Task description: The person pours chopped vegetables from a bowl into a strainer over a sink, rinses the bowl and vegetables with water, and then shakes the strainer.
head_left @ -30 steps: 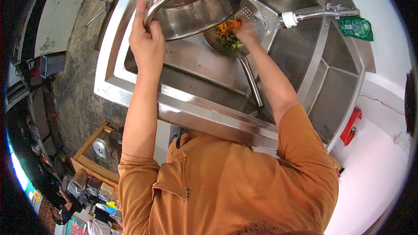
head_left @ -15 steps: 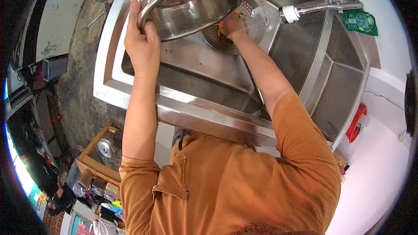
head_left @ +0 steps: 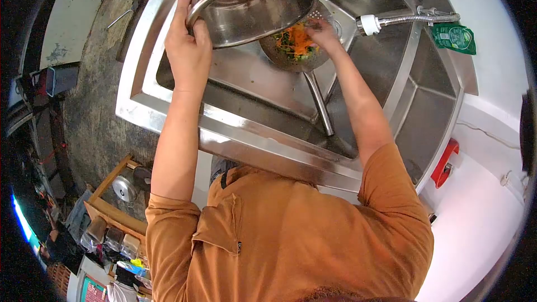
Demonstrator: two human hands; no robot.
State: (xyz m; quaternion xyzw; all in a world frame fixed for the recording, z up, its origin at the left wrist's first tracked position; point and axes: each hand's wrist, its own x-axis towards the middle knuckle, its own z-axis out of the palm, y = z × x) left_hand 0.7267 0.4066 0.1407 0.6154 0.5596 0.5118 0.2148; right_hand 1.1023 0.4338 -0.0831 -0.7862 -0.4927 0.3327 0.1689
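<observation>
I locate the strainer [head_left: 279, 62] within the sink [head_left: 254, 86], vegetables [head_left: 296, 46] inside it, bowl [head_left: 249, 21] at left, faucet [head_left: 370, 24] at right.

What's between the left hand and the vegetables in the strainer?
The tilted bowl, gripped by the left hand; the head view shows its rim passing in front of the strainer, just short of most of the vegetables.
</observation>
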